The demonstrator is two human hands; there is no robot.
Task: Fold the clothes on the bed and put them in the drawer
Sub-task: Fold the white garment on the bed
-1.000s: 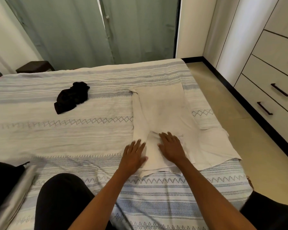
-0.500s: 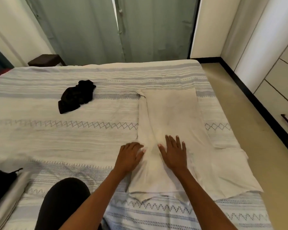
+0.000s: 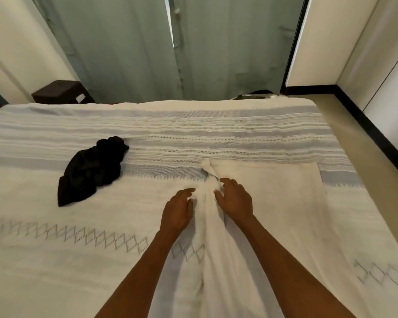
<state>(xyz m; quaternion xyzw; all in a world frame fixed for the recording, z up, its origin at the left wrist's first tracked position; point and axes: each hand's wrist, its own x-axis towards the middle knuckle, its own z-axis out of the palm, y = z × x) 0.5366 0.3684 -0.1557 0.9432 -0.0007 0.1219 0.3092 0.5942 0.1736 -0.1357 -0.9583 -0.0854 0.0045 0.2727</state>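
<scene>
We have the white garment (image 3: pixel 262 203) spread flat on the bed (image 3: pixel 55 260) so it folds cleanly. Our left hand (image 3: pixel 178 211) and right hand (image 3: pixel 236 200) pinch its bunched left edge, fingers curled on cloth. The black garment (image 3: pixel 92 171) waits, crumpled.

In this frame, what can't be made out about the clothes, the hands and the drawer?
- White garment: head view, near end cut off by the bottom edge.
- Black garment: crumpled, type unclear.
- Left hand and right hand: blurred; pinching or pressing, unclear.
- Drawer: out of frame.
</scene>
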